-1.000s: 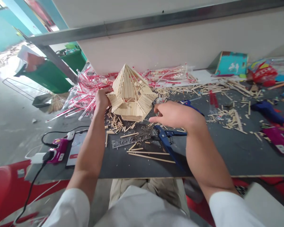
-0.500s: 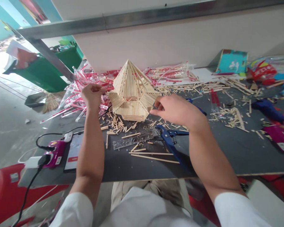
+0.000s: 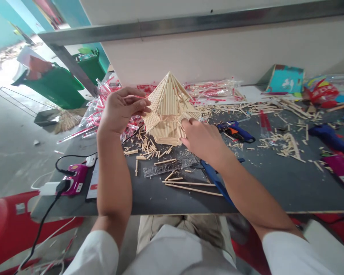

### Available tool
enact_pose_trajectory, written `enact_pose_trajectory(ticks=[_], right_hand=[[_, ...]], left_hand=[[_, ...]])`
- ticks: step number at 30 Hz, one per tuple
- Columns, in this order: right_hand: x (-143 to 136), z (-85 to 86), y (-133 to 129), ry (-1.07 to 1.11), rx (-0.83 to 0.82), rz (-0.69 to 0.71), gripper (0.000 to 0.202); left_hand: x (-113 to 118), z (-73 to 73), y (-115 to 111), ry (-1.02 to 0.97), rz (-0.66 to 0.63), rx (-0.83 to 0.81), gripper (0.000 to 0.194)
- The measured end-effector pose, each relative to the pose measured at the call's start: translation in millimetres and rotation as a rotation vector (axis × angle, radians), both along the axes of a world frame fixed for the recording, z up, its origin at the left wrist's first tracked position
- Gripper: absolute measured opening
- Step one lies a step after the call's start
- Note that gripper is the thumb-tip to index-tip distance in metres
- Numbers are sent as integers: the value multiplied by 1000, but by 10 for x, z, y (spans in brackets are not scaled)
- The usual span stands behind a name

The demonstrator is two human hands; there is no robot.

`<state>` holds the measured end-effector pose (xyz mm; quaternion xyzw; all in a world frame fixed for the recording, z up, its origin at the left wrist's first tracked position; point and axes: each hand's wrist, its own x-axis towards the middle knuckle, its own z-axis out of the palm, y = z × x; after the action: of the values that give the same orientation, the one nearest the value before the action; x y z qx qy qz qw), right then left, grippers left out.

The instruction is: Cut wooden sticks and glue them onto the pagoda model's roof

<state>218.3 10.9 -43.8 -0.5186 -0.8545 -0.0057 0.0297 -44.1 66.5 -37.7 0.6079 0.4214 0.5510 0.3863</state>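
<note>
A model house (image 3: 166, 128) built of thin wooden sticks, with a pointed roof and flared panels around its base, stands upright on the dark table. My left hand (image 3: 122, 109) is raised at its left side, fingers loosely spread and apart, the tips close to the roof; whether they touch it I cannot tell. At the front right, my right hand (image 3: 203, 139) has its fingers curled and thumb pressed against the edge of a slanted panel. Blue cutters (image 3: 215, 177) lie partly under my right forearm. A clear plastic ruler (image 3: 169, 167) lies in front of the model.
Cut stick pieces (image 3: 149, 147) are scattered about the dark table (image 3: 263, 183). Red-and-clear plastic wrappers (image 3: 212, 89) lie along the back. A blue glue gun (image 3: 239, 131) rests to the right. At left are a purple power strip (image 3: 77, 179) and a phone (image 3: 93, 181), partly behind my arm.
My left hand has moved right, closer to the roof, and its fingers have spread. My right hand has come left onto the front right panel, uncovering the glue gun. The view has shifted slightly.
</note>
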Motion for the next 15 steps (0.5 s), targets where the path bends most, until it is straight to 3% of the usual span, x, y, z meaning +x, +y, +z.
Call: enact_pose_trajectory(ticks=[6,11,15], right_hand=[[116,104,18,-36,-10,-11,32],[213,176,39,-59,-72,-20,30],[340,227,79,30,-169,12,31]], left_hand=[[-41,48,-106,-28,-56,-198,30],[32,120,-167,39,-314,-156,41],[75,134,-156,88,-362,-129,36]])
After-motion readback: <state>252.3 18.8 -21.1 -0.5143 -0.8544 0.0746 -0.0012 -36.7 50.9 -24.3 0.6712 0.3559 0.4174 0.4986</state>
